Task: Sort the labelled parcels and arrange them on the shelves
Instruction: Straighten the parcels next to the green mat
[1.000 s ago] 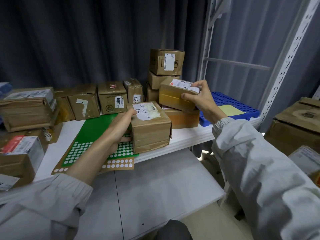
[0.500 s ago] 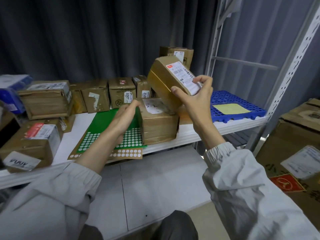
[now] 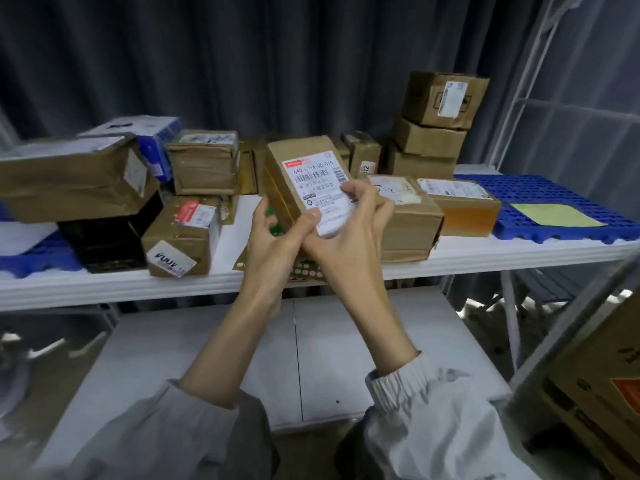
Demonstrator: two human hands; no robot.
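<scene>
Both hands grip one small brown cardboard parcel (image 3: 304,181) above the white shelf (image 3: 485,251): the left hand (image 3: 273,244) curls round its lower left edge, and the right hand (image 3: 349,233) pinches its white printed label (image 3: 320,190), which is tilted up toward the camera. Other brown parcels crowd the shelf behind.

Brown parcels (image 3: 204,166) crowd the shelf (image 3: 485,252) from the left of the frame to the three-box stack (image 3: 433,126) at upper right. Open room lies on the blue mat (image 3: 540,188) at far right, near a yellow sheet (image 3: 554,215), and on the white surface (image 3: 207,341) below.
</scene>
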